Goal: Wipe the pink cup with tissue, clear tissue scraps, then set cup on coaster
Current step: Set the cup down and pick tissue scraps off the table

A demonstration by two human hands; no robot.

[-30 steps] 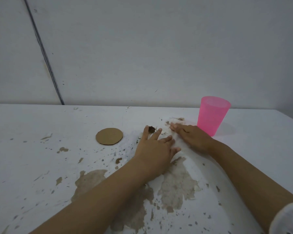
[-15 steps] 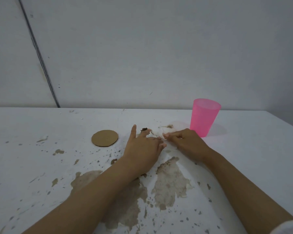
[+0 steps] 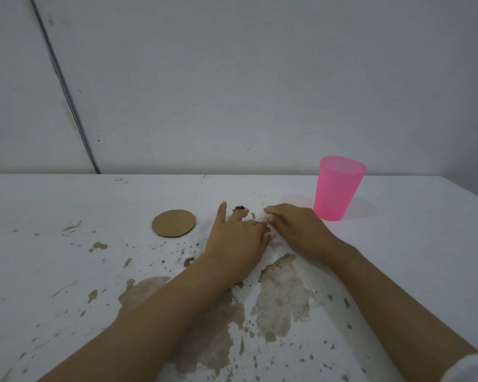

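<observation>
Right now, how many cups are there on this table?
1. The pink cup stands upright at the back right of the white table, just right of the right hand, well apart from the round cardboard coaster on the left. No other seems hidden.

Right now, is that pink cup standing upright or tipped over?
Upright: the pink cup stands on its narrow base on the white table, open rim facing up.

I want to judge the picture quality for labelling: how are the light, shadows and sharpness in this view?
Head view: the light is dim and flat, with no glare; head view: the pink cup throws a soft shadow rightward on the table; head view: the left hand and right hand blur where they meet, so what they hold cannot be told.
</observation>
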